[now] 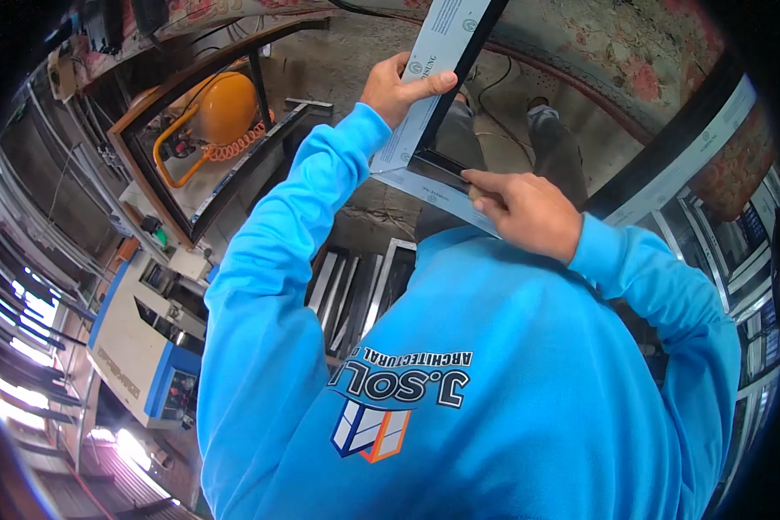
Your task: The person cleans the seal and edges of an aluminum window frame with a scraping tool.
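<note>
Item, my left fingers (442, 82): closed around one limb of the film-covered frame (433, 82), thumb flat on the film, the other fingers mostly hidden behind. Item, my right fingers (485, 179): partly curled, index reaching to the dark inner edge of the lower limb, thumb bent close below; whether they pinch a small tool I cannot tell. Handling, as I judge it: left grip firm near the joint, frame braced against turning, right fingertips light and low along the edge, film unscuffed. Item, frame corner (396, 167): seven o'clock from my left fingers, between nine and ten o'clock from my right, just beside them. Outward: floral covering (641, 82), one o'clock from my right fingers; metal profiles (347, 290), eight o'clock; yellow tank (230, 108), nine o'clock from my left, well apart.
</note>
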Available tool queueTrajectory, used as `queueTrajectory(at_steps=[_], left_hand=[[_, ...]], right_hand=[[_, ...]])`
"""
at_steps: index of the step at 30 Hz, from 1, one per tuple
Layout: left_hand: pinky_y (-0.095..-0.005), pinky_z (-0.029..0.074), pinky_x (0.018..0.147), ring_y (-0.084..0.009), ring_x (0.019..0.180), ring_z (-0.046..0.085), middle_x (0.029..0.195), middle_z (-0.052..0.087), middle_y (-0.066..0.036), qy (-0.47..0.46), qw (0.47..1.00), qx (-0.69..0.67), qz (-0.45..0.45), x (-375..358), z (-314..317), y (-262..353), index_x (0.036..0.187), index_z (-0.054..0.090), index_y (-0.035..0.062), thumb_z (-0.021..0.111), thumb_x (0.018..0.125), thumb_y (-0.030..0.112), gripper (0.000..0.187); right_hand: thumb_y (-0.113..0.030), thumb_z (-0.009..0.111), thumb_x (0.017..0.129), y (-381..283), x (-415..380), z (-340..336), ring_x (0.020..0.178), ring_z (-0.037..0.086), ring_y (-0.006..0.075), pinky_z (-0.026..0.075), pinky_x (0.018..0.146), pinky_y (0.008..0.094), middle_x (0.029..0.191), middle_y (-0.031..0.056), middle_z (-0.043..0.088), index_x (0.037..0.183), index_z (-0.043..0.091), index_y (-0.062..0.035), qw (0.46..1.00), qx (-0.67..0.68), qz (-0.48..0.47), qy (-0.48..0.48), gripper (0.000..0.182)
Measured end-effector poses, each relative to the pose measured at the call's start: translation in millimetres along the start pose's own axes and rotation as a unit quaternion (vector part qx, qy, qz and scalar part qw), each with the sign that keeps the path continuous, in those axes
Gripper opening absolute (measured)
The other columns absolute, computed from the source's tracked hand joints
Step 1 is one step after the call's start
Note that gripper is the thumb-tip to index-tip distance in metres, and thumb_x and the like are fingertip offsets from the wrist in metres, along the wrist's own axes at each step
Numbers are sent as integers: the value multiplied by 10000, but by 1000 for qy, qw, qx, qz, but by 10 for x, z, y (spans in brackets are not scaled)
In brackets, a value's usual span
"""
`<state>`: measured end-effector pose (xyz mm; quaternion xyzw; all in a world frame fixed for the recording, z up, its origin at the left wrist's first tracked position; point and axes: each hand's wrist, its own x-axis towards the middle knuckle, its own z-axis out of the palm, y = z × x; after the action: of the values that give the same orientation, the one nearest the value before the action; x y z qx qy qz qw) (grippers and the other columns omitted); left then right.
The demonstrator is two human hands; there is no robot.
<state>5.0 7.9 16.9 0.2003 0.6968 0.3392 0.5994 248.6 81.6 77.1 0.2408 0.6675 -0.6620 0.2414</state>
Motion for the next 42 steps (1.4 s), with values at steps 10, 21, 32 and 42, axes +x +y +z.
queueTrajectory(at_steps=[10, 21, 32, 42], left_hand=[[-326, 537, 814, -189, 902, 671, 1001, 703, -144, 29, 998, 50, 23, -36, 14, -60, 1123, 656, -41, 811, 782, 521, 676], [-399, 466, 994, -261, 1135, 614, 1238, 659, -153, 22, 997, 67, -8, 219, -70, -191, 1264, 630, 42, 844, 650, 619, 869], [-379, 520, 893, -253, 1027, 666, 1118, 690, -157, 38, 985, 167, -35, -561, -447, -745, 1157, 674, 22, 830, 678, 624, 785], [-403, 455, 1044, -318, 1195, 608, 1246, 654, -199, 289, 957, 8, 10, -670, 184, -1223, 1271, 635, 16, 811, 611, 713, 976]], right_hand=[[-228, 604, 936, 298, 38, 255, 989, 688, 366, 522, 893, 436, 1082, 206, 708, 1320, 611, -54, 995, 103, -10, 15, 421], [-234, 677, 930, 509, 488, -312, 1035, 684, 194, 532, 892, 339, 1147, 174, 715, 1334, 598, 2, 988, 48, -108, -96, 475], [-110, 682, 958, 84, -488, -439, 923, 550, 92, 469, 818, 225, 1030, -12, 619, 1419, 508, 26, 989, 139, -37, -28, 512], [-246, 668, 972, 264, -442, -409, 963, 594, 103, 484, 842, 247, 1073, 38, 687, 1403, 535, -7, 985, -106, -129, 41, 510]])
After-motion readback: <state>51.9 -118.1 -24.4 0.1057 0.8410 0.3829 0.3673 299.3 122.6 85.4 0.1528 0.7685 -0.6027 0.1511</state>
